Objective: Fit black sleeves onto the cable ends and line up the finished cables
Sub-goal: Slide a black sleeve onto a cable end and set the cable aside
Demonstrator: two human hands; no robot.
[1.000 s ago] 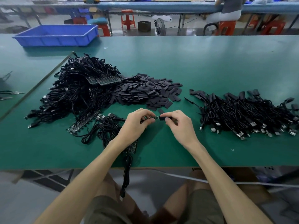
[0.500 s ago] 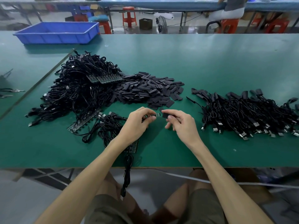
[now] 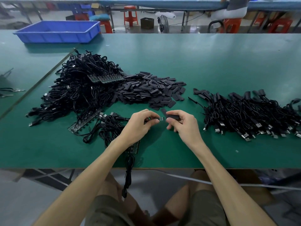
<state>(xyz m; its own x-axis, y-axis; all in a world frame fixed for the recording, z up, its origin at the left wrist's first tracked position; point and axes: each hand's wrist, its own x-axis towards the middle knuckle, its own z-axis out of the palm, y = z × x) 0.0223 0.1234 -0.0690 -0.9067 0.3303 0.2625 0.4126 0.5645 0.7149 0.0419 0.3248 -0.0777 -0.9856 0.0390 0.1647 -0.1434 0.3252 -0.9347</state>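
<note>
Soft, even indoor light, wide-angle view.
The green table [image 3: 219, 66] is evenly lit and shadows stay faint (a soft one lies before the blue tray [image 3: 57, 32]). Shapes stretch toward the corners, the far background looks slightly soft, and the black cable heap [image 3: 78, 95] loses detail.

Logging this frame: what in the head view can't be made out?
All in the head view:
- Cable end, pinched by the left hand: too small to tell its contacts.
- Black sleeve: mostly covered by the right hand.
- Pile of sleeved cables: cut off by the right edge.
</note>
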